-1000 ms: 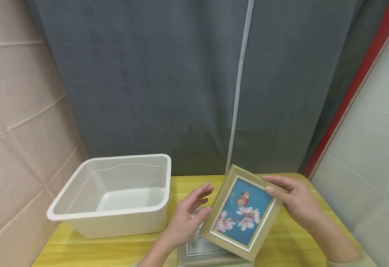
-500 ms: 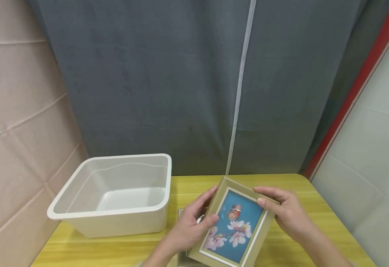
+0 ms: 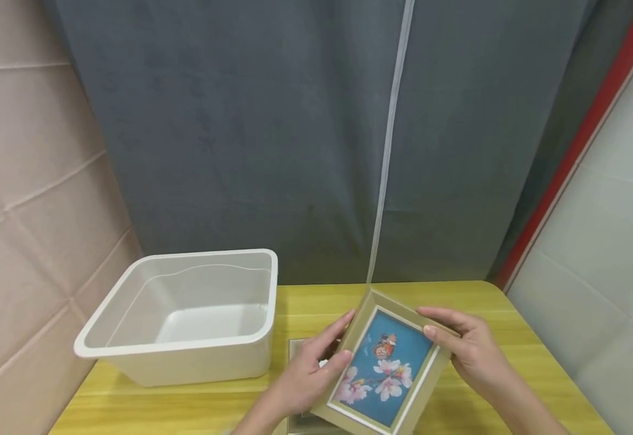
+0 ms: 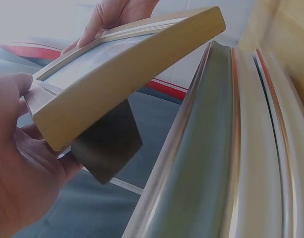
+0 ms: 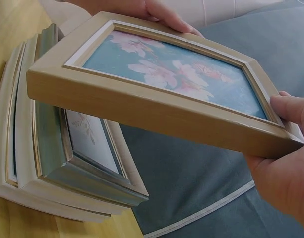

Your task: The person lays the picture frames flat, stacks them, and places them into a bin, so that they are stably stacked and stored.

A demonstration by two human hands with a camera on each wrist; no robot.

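Note:
Both hands hold a gold-brown picture frame with a butterfly and pink blossoms on blue, tilted above a stack. My left hand grips its left edge, thumb on the front and fingers partly hidden behind. At the upper right edge, my right hand pinches the frame with the thumb on the front. A dark stand flap juts from the frame's back in the left wrist view. Below lies a stack of picture frames, a greenish one on top; in the head view it is mostly covered.
A white plastic tub stands on the left of the yellow wood-grain table. Behind the table hangs a grey curtain. Pale panels close off both sides, with a red strip along the right one.
A second ago my left hand had its fingers apart beside the frame; since then it has taken hold of the left edge. The held frame has moved slightly down and left.

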